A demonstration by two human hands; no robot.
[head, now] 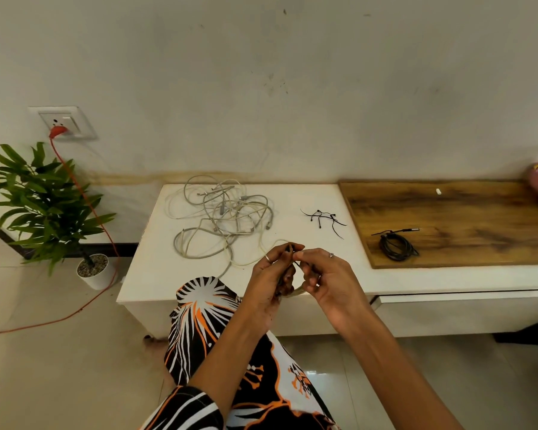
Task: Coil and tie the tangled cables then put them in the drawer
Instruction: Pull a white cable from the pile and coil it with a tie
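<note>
Your left hand (pixel 272 279) curls around a small coiled white cable (pixel 295 291) at the front edge of the white cabinet top (pixel 308 193), while your right hand (pixel 320 274) pinches a thin black tie (pixel 294 259) against it. Keep the coil squeezed flat and pull the tie snug across its middle. The coil is mostly hidden, so its long axis is unclear; the tangled cables (pixel 224 218) sprawl toward the back left corner, spare ties (pixel 323 217) near the wooden panel (pixel 454 218).
</note>
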